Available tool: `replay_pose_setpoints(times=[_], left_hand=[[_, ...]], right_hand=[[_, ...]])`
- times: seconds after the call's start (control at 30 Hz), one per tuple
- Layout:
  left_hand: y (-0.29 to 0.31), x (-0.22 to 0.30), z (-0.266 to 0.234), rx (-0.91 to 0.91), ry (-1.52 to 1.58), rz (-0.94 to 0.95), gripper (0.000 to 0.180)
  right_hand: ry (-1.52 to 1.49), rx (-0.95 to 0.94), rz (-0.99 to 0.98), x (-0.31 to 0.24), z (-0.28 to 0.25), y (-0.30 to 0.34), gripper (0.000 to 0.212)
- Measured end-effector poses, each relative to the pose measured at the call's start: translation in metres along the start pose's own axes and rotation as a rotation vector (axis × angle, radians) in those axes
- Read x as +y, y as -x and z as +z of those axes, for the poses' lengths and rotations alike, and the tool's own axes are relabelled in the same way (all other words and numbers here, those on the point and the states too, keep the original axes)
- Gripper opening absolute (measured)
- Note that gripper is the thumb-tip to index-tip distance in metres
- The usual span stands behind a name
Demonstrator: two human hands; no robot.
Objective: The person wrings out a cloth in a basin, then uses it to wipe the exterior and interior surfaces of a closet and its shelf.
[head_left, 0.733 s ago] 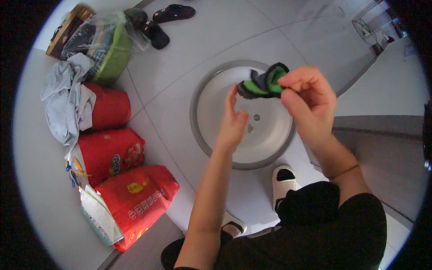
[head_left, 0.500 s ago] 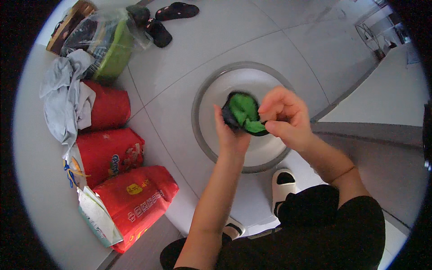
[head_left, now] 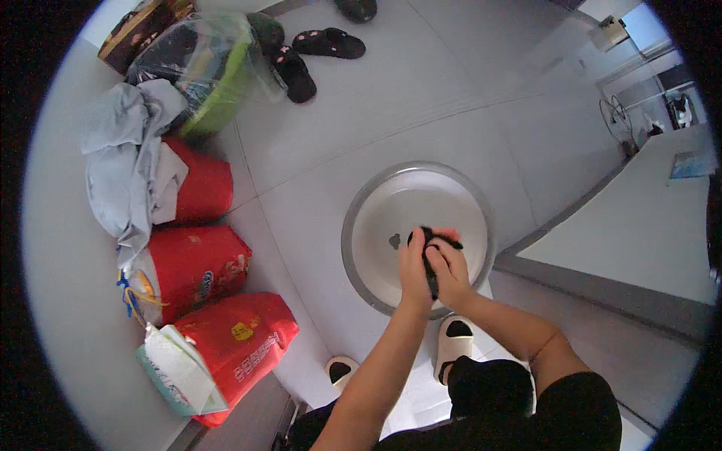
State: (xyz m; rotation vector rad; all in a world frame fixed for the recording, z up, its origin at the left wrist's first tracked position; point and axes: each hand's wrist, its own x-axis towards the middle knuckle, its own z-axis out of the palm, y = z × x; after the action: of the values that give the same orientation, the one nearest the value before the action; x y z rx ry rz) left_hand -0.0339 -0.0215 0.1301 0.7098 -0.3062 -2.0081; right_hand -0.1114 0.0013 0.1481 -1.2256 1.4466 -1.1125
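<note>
Both my hands are pressed together over a large white basin (head_left: 348,242) with a grey rim, which stands on the floor. Squeezed between my left hand (head_left: 413,269) and my right hand (head_left: 450,272) is a small black cloth piece (head_left: 432,276). Its edges stick out past the fingers and below the palms. The fingers of both hands are closed around it, and none of its green side shows. On the basin's pale bottom, left of the hands, is a small dark grey mark (head_left: 395,241); I cannot tell what it is.
Red bags (head_left: 199,267) line the wall at left, with a grey cloth (head_left: 124,143) draped over the farthest. Behind them stands a green tub (head_left: 222,98) under clear plastic. Dark clogs (head_left: 329,43) lie on the tiles. A white cabinet (head_left: 624,240) is at right. Cream slippers (head_left: 455,347) are on my feet.
My hands came together and lower over the basin, folding the cloth piece between them so its green side went out of sight. The whole view has shifted, with the basin lower in it.
</note>
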Motion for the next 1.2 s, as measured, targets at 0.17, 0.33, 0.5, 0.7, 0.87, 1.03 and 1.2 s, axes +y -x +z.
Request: replay_pose_setpoints(times=[0.17,0.33,0.5,0.7,0.87,1.03,1.2], left_hand=[[0.054,0.047,0.061,0.236,-0.123,0.064,0.047],[0.118,0.101,0.142,0.306,-0.143,-0.015,0.047],[0.202,0.157,0.2,0.286,-0.671,0.243,0.043],[0.315,0.257,0.332,0.536,-0.406,0.244,0.044],[0.404,0.236,0.425,0.028,0.141,0.199,0.045],[0.451,0.191,0.482,0.054,0.175,-0.021,0.043],[0.545,0.128,0.52,-0.275,-0.449,-0.13,0.052]], right_hand=[[-0.021,-0.108,0.046,-0.084,-0.001,0.021,0.02],[-0.3,-0.107,0.267,-0.178,-0.017,0.054,0.018],[-0.529,-0.032,0.593,-0.265,-0.053,0.105,0.023],[-0.267,-0.303,0.67,-0.38,-0.097,0.166,0.037],[-1.283,-0.429,0.809,-0.532,-0.102,0.207,0.06],[-1.154,-0.023,0.637,-0.586,-0.126,0.26,0.044],[-1.197,0.384,0.504,-0.615,-0.174,0.396,0.041]])
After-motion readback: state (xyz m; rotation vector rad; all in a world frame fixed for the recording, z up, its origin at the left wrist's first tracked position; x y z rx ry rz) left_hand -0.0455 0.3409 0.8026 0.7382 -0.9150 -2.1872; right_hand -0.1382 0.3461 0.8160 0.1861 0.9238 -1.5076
